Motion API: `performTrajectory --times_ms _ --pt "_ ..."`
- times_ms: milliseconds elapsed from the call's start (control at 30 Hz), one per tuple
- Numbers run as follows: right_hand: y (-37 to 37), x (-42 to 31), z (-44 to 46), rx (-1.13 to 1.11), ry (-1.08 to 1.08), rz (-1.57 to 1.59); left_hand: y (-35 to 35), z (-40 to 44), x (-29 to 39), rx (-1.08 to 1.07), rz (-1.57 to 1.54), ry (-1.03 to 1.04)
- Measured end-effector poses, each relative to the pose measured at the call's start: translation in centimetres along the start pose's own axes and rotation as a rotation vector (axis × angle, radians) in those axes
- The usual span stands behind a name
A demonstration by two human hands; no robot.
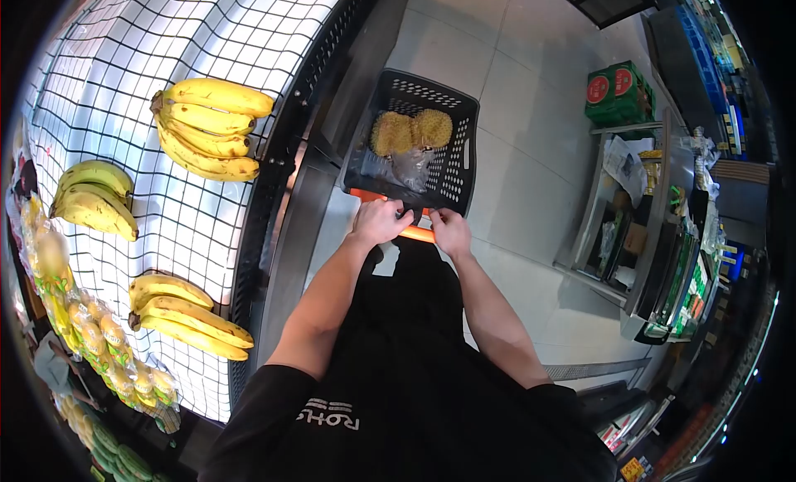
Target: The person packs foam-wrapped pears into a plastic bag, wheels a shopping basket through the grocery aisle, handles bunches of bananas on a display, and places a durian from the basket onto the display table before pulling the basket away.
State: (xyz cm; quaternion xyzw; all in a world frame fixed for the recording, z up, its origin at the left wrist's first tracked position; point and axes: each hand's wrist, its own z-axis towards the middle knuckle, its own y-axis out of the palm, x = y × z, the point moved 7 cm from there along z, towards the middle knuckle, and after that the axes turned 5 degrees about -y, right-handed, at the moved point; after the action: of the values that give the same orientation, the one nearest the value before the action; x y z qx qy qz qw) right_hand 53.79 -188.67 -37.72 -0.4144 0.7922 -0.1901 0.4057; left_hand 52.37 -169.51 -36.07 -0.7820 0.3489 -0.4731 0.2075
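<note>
A black plastic shopping basket [470,117] with perforated sides stands on the floor in front of me. Round yellow-brown fruits with a bumpy surface [412,132] lie inside it, beside a crumpled clear plastic bag [410,169]. At the basket's near side is an orange handle [417,233]. My left hand [381,222] is closed at the handle's left part, next to a small dark piece I cannot make out. My right hand [450,232] has its fingers curled on the handle's right end. The undersides of both hands are hidden.
On the left, a white display with black grid lines [211,258] bears several banana bunches [207,130]. Bagged yellow fruit [99,337] lies at its far left edge. On the right stand a metal cart [584,225] with mixed goods, a green box [620,94] and shelves.
</note>
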Motion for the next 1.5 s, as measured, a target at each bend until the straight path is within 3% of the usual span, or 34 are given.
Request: performTrajectory --times_ms 233,500,633,700,833,900,967,1033,1200,1267,1367,1500 --pt "-1.3 -1.2 1.7 -0.012 -0.018 -0.050 -1.0 1.9 0.5 0.007 -0.002 -0.050" --pt "-3.1 -2.8 4.2 -0.069 -0.119 -0.061 -2.5 4.8 1.8 0.206 -0.003 0.037" --pt "-3.4 -5.8 4.4 -0.159 -0.462 -0.079 -3.4 6.0 2.9 0.213 0.141 -0.016" --pt "-3.5 -8.1 4.1 -0.146 -0.741 -0.048 -3.9 6.6 3.6 0.323 0.231 0.047" --pt "-2.3 -9.4 5.3 -0.242 -0.874 -0.176 -3.5 7.0 3.3 0.433 0.190 -0.082" --pt "-2.7 -9.2 6.5 -0.254 -0.850 -0.258 -3.6 5.9 2.5 0.662 -0.080 -0.137" --pt "-2.6 -9.4 6.9 -0.320 -0.737 -0.368 -2.7 5.1 2.1 0.635 -0.112 -0.173" --pt "-2.6 -9.4 7.4 -0.308 -0.745 -0.377 -3.2 4.2 2.6 0.763 -0.119 -0.212" --pt "-3.6 -10.2 8.6 -0.332 -0.751 -0.341 -3.3 5.9 2.3 0.697 -0.216 -0.282" --pt "-3.7 -10.7 8.9 -0.344 -0.752 -0.332 -3.2 7.0 2.0 0.489 -0.222 -0.301" --pt "-4.3 -10.8 10.2 -0.329 -0.740 -0.334 -4.0 7.7 2.8 0.435 -0.228 -0.341" --pt "-4.9 -11.2 11.6 -0.355 -0.673 -0.358 -4.8 7.7 1.9 0.545 -0.207 -0.235"
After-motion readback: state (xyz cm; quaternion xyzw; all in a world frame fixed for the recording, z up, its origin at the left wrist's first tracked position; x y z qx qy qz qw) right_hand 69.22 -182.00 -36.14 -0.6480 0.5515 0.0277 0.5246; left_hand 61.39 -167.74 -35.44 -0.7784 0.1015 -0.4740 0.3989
